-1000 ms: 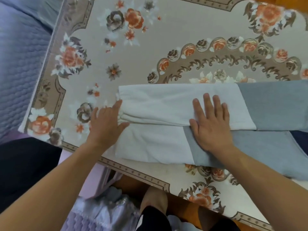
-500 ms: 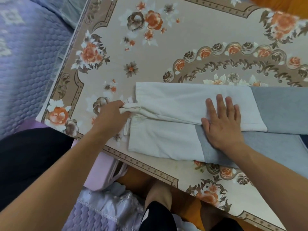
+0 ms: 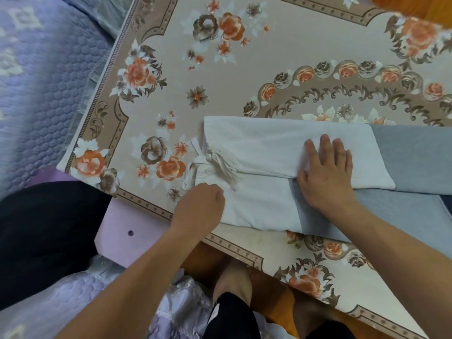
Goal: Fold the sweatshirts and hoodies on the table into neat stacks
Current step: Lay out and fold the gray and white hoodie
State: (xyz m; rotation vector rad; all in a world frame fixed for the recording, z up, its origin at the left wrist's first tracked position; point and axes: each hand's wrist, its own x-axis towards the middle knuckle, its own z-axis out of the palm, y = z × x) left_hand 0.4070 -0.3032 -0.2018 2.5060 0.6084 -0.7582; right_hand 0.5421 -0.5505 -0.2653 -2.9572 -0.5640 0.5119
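Since 0.5 s ago the left grip (image 3: 203,204) has left the bunched cuff (image 3: 220,165), curled and grasping nothing, just below it, while the right grip (image 3: 326,172) presses flat, pinning the sweatshirt (image 3: 281,143) against the counter (image 3: 244,69).

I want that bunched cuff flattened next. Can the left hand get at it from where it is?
Probably yes: the left hand sits just beside the bunched cuff, nothing between them; the right hand presses farther along.

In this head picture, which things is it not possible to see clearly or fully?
- Sweatshirt, head view: its grey part runs past the right edge, so the full shape is unknown.
- Left hand: the fingers curl under, the hand's back hides any grip.
- Cloth under the flat right hand: the palm covers it.
- Top right corner of the table: blurred.
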